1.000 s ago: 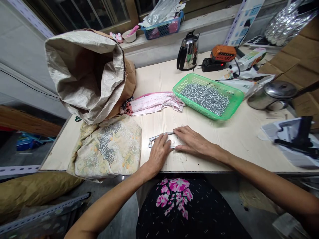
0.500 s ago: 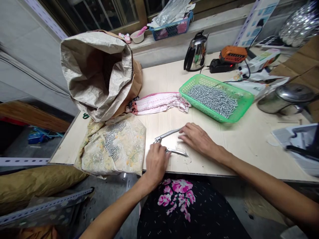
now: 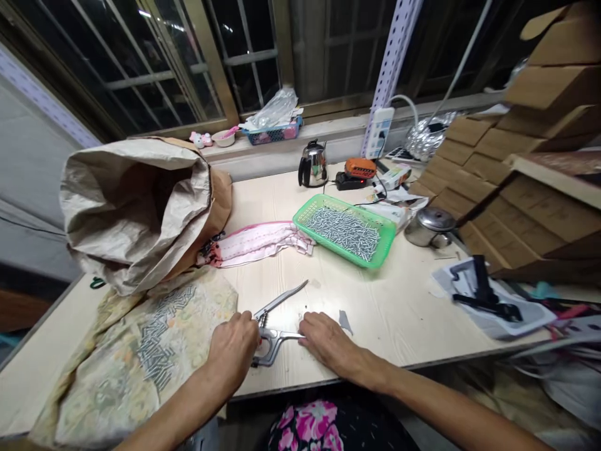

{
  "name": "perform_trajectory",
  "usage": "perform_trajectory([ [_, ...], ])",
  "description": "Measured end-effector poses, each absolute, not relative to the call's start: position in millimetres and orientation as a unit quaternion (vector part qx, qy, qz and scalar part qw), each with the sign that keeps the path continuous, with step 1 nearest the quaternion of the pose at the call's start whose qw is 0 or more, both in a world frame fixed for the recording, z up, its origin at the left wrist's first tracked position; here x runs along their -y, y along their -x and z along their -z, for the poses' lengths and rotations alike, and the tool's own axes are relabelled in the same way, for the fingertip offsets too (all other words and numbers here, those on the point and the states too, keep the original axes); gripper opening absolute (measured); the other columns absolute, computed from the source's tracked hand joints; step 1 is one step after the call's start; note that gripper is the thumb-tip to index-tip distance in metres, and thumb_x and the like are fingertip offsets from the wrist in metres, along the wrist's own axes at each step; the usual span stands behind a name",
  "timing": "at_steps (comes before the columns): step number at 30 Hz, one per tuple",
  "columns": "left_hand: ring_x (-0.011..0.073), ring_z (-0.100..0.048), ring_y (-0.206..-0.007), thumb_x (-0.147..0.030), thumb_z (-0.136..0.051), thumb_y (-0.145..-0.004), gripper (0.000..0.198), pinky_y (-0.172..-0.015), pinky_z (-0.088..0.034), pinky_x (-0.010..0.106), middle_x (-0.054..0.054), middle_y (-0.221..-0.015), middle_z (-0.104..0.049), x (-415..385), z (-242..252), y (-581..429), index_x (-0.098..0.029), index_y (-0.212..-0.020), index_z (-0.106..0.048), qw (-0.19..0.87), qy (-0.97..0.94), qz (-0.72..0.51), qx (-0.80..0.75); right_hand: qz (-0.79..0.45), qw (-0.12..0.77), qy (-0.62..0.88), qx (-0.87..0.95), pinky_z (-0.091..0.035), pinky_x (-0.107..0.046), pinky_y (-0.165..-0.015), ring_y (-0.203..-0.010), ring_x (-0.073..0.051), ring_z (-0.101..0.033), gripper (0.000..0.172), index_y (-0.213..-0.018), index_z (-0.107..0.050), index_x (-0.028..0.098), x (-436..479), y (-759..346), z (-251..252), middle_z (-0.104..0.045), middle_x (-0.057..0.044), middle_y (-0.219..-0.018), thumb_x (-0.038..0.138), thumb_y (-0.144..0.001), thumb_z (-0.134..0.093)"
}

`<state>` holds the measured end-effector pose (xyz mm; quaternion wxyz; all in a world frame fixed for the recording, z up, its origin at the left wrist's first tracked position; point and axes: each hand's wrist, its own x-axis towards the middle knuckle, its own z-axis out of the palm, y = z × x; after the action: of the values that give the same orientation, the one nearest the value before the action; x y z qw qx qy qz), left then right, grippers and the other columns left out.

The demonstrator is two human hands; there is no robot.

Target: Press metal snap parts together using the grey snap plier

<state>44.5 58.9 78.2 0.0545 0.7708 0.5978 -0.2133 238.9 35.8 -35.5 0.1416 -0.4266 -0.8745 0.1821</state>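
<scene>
A grey two-handled metal tool [image 3: 285, 295] with a coil spring near its pivot lies on the table, its handles spread apart. The fingers of my left hand [image 3: 235, 346] are closed over the tool's head end, which they mostly hide. My right hand [image 3: 331, 343] pinches the tip of the lower, looped handle. The upper handle points away and to the right, untouched. A small grey scrap [image 3: 345, 321] lies just beyond my right hand. To the left, short metal pins [image 3: 159, 338] are spread on a patterned cloth [image 3: 113, 382].
A green basket [image 3: 389, 247] full of metal pins stands behind my hands. A large open paper sack [image 3: 206, 207] is at the left, a pink-striped cloth [image 3: 263, 243] beside it. Kettle [image 3: 313, 164], battery charger [image 3: 350, 181], metal pot [image 3: 429, 227] and stacked cartons [image 3: 521, 219] line the back and right.
The view has tilted up and turned right. My right hand has gone from the upper handle's end to the lower handle's tip. My left hand stays at the tool's head.
</scene>
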Motion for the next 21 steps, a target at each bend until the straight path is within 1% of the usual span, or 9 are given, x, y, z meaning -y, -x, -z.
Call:
perform_trajectory([
  [2,0.0219,-0.065,-0.081,-0.021,-0.049,-0.092,0.023,-0.063,-0.044,0.028,0.009,-0.088,-0.067,-70.3,-110.7,-62.9,-0.017,-0.085,-0.070,0.014,-0.806,0.120,-0.580,-0.191,0.143,0.434,0.869,-0.041,-0.033,-0.078,-0.087,-0.021,-0.054,0.004,-0.088,-0.054,0.018,-32.5,-240.1,30.6,-0.060,-0.006,-0.094,0.018,-0.092,-0.054],
  [5,0.0206,-0.062,-0.086,-0.038,-0.051,-0.094,0.029,-0.065,-0.044,0.026,0.007,-0.096,-0.066,-86.5,-159.7,-85.8,-0.022,-0.113,-0.065,-0.093,-0.826,-0.120,-0.542,-0.203,0.160,0.441,0.859,-0.041,-0.033,-0.078,-0.088,-0.020,-0.053,0.006,-0.090,-0.053,0.018,-28.4,-241.8,28.0,-0.059,-0.006,-0.098,0.019,-0.094,-0.050],
  [6,0.0199,-0.062,-0.087,-0.040,-0.051,-0.094,0.033,-0.065,-0.044,0.026,0.006,-0.097,-0.065,-91.1,-171.3,-88.2,-0.022,-0.120,-0.062,-0.115,-0.823,-0.174,-0.528,-0.203,0.169,0.441,0.858,-0.041,-0.033,-0.078,-0.088,-0.020,-0.053,0.007,-0.090,-0.053,0.018,-27.8,-242.0,29.3,-0.059,-0.006,-0.099,0.019,-0.095,-0.049],
  [8,0.0184,-0.061,-0.084,-0.040,-0.050,-0.094,0.034,-0.064,-0.043,0.025,0.005,-0.094,-0.065,-100.1,-182.1,-81.3,-0.023,-0.120,-0.062,-0.131,-0.818,-0.220,-0.515,-0.191,0.181,0.441,0.858,-0.041,-0.033,-0.076,-0.086,-0.020,-0.053,0.007,-0.088,-0.053,0.019,-27.7,-242.2,35.0,-0.059,-0.005,-0.096,0.018,-0.094,-0.049],
  [10,0.0172,-0.061,-0.081,-0.038,-0.051,-0.094,0.028,-0.065,-0.043,0.024,0.004,-0.091,-0.066,-109.8,-175.0,-57.7,-0.022,-0.110,-0.068,-0.116,-0.810,-0.208,-0.535,-0.166,0.191,0.438,0.863,-0.041,-0.033,-0.073,-0.082,-0.020,-0.053,0.008,-0.086,-0.053,0.019,-27.6,-242.1,43.5,-0.060,-0.005,-0.091,0.017,-0.093,-0.051],
  [13,0.0170,-0.063,-0.083,-0.032,-0.054,-0.092,0.022,-0.069,-0.044,0.025,0.004,-0.095,-0.069,-118.8,-141.2,4.0,-0.022,-0.098,-0.073,-0.066,-0.770,-0.136,-0.620,-0.135,0.228,0.415,0.870,-0.041,-0.034,-0.072,-0.081,-0.021,-0.055,0.009,-0.087,-0.054,0.019,-27.1,-242.0,57.5,-0.059,-0.006,-0.087,0.018,-0.095,-0.048],
  [15,0.0177,-0.063,-0.086,-0.027,-0.054,-0.090,0.021,-0.073,-0.043,0.025,0.005,-0.097,-0.070,-115.0,-114.5,51.9,-0.021,-0.097,-0.074,-0.024,-0.736,-0.065,-0.674,-0.125,0.251,0.406,0.870,-0.040,-0.034,-0.070,-0.077,-0.021,-0.054,0.015,-0.085,-0.053,0.019,-27.4,-241.8,64.8,-0.057,-0.005,-0.083,0.021,-0.097,-0.044],
  [18,0.0197,-0.064,-0.087,-0.023,-0.053,-0.087,0.022,-0.071,-0.042,0.026,0.006,-0.091,-0.071,-97.3,-80.9,108.9,-0.019,-0.088,-0.075,0.021,-0.668,0.044,-0.743,-0.108,0.273,0.395,0.870,-0.039,-0.034,-0.068,-0.073,-0.021,-0.054,0.020,-0.085,-0.053,0.020,-27.3,-241.7,68.8,-0.055,-0.004,-0.079,0.024,-0.099,-0.040],
  [21,0.0220,-0.064,-0.085,-0.021,-0.051,-0.086,0.023,-0.067,-0.040,0.027,0.008,-0.088,-0.071,-81.8,-56.5,136.0,-0.016,-0.084,-0.074,0.024,-0.616,0.080,-0.783,-0.093,0.289,0.395,0.867,-0.038,-0.035,-0.067,-0.073,-0.021,-0.054,0.022,-0.086,-0.053,0.020,-25.2,-241.8,66.9,-0.054,-0.004,-0.078,0.027,-0.100,-0.038],
])
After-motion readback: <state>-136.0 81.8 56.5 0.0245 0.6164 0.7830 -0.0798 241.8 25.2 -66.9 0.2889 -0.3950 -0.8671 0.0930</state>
